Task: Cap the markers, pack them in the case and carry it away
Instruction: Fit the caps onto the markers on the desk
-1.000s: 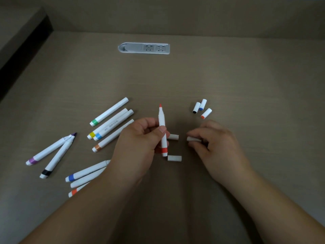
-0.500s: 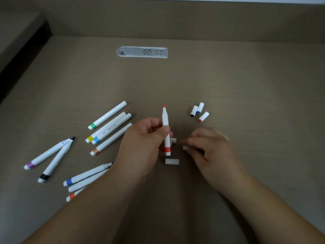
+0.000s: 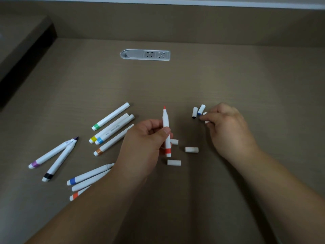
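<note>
1. Two hands are over the brown desk (image 3: 228, 76). The left hand (image 3: 146, 143) grips a red marker (image 3: 166, 131) upright, uncapped tip pointing away, thumb and fingers curled round its barrel.
2. The right hand (image 3: 226, 127) pinches a small white cap (image 3: 205, 118) beside the black-ended cap (image 3: 194, 112) and blue-ended cap (image 3: 201, 110).
3. Three plain white caps (image 3: 191, 149) lie between the hands, near the red marker's base.
4. Capped markers (image 3: 110, 127) lie in a cluster to the left, with the purple and black pair (image 3: 52, 155) farther out; the purple one looks uncapped.
5. A socket strip (image 3: 145, 54) sits at the back.
</note>
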Available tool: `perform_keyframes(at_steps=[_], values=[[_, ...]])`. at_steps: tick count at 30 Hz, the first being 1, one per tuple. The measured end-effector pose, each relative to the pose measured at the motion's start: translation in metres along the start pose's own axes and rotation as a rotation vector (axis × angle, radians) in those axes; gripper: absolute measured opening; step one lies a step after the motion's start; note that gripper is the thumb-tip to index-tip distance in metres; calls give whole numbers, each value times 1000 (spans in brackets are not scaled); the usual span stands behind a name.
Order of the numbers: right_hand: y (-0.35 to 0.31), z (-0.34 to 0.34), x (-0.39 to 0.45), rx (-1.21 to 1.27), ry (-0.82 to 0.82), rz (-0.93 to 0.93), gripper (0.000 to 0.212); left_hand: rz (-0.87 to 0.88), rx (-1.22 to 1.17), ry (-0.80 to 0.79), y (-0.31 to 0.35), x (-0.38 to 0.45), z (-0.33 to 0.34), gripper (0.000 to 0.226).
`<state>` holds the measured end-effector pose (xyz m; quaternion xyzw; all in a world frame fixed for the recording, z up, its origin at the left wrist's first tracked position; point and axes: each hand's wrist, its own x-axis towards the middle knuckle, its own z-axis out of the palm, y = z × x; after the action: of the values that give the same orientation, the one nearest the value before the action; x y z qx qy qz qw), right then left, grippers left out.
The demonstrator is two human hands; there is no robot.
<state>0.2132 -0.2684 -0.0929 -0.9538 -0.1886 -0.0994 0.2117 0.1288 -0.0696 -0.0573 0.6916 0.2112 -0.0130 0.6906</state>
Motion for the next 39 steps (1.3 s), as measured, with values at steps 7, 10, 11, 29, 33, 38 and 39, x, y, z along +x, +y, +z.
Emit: perform_keyframes(at_steps=[7,10,11,29,33,38,39], values=[[-2,-4,-1,-11,-91,103,5,-3,46,-7,-3,-1,3,14],[-11,-10,-7,44,-101,134,10,-8,39,-3,-3,0,4,12],[-15,-12,-10,95,-113,146,12,-15,32,-3,-2,-1,5,12],[-65,-30,-52,657,-111,272,19,-28,-62,1,-2,8,12,12],[-67,-34,-51,570,-50,211,30,-14,-80,-1,2,9,13,15],[-68,-35,-48,585,-74,229,30,7,-56,-20,5,9,14,16],[-68,-35,-49,568,-72,217,28,11,-51,-26,5,9,14,16]])
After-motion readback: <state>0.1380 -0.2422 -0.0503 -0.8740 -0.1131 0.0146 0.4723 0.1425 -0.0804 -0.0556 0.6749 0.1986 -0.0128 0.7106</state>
